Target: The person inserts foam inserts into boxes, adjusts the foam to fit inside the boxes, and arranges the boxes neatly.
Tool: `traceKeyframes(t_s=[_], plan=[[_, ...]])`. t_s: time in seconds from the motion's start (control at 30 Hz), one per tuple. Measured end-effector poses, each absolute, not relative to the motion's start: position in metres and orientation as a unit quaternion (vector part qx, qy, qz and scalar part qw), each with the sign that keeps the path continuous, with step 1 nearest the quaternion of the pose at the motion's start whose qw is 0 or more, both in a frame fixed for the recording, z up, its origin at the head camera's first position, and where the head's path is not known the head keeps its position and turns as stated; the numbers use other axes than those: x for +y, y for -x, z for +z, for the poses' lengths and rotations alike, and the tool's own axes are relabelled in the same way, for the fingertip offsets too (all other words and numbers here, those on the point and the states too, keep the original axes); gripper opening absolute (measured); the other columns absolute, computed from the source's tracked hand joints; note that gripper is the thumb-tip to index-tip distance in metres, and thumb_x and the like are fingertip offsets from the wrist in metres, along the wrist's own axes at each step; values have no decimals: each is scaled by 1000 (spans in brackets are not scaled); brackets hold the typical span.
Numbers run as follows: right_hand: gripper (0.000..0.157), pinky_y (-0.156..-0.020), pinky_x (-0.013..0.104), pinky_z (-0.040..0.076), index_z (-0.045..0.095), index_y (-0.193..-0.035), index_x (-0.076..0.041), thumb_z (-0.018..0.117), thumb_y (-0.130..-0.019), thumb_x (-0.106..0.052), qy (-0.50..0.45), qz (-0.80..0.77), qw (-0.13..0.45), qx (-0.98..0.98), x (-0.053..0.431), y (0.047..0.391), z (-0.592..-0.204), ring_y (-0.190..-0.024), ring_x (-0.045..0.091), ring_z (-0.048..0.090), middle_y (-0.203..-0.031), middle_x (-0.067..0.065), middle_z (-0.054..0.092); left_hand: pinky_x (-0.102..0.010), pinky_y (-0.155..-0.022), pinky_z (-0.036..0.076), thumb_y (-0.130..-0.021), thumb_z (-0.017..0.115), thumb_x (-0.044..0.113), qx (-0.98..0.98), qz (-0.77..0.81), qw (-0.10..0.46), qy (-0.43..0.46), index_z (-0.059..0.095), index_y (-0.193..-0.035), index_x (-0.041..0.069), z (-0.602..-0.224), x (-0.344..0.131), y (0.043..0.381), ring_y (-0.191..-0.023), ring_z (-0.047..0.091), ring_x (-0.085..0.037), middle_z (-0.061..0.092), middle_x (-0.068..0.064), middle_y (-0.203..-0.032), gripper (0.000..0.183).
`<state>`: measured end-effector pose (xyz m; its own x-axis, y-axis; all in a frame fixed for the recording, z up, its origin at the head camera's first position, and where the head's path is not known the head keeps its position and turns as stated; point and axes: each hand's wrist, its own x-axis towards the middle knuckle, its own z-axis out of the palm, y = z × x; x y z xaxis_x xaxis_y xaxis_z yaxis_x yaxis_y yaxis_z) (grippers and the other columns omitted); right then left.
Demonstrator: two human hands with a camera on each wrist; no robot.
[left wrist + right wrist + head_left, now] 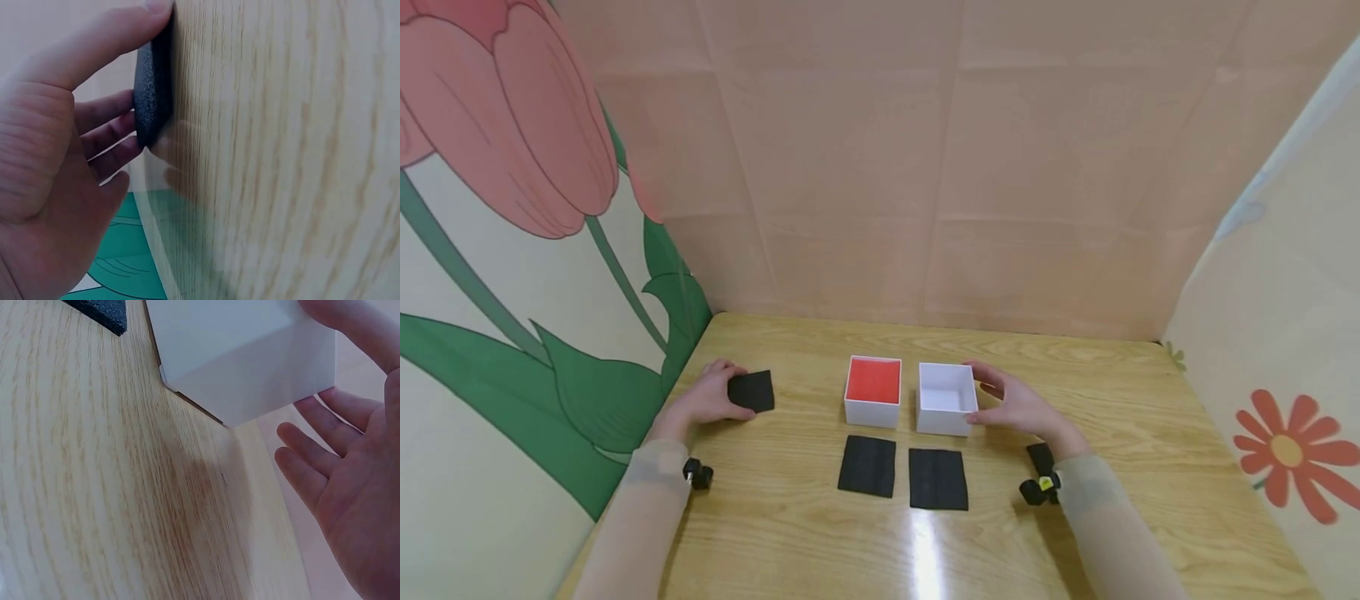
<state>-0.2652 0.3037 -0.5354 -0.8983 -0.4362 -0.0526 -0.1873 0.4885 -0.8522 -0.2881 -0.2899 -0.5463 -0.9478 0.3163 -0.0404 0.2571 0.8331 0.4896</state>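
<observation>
Left hand (711, 398) at 9 o'clock of the red-topped white box (872, 414), pinching a black foam square (754, 392) between thumb and fingers; palm side covers its left edge in the head view. Left wrist view: thumb tip and foam's upper end cut off at the top edge; can't tell if foam touches the wood-grain table (805, 525).

Right hand (1018, 404) grips the all-white box (943, 423), at 3 o'clock of the red-topped one: thumb on the near side, fingers behind, two lower fingers spread off it in the right wrist view. Fingertips hidden behind the box there, box top cropped; can't tell whether its base is slightly raised.

Second foam square (867, 467) at 6 o'clock of the red-topped box, third foam square (938, 479) at 6 o'clock of the all-white one, both flat. Unclear whether the red surface is a panel or filling. Black strap (1040, 455) by the right wrist, partly hidden by the arm. Both sleeves (643, 517) run out the bottom edge.
</observation>
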Motion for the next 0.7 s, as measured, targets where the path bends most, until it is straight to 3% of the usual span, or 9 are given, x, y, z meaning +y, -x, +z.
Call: traceKeyframes(t_s=[0.7], plan=[[108,-122,62,34,34,-166,-8,96,-82,-33,188,-490,138,840,303,265,-533,-151,43,41,-167,14,42,-59,-112,45,-81,92,46,947,274,56,-157,54,-149,-5,-546,-279,287,-132,54,-43,55,-27,-146,93]])
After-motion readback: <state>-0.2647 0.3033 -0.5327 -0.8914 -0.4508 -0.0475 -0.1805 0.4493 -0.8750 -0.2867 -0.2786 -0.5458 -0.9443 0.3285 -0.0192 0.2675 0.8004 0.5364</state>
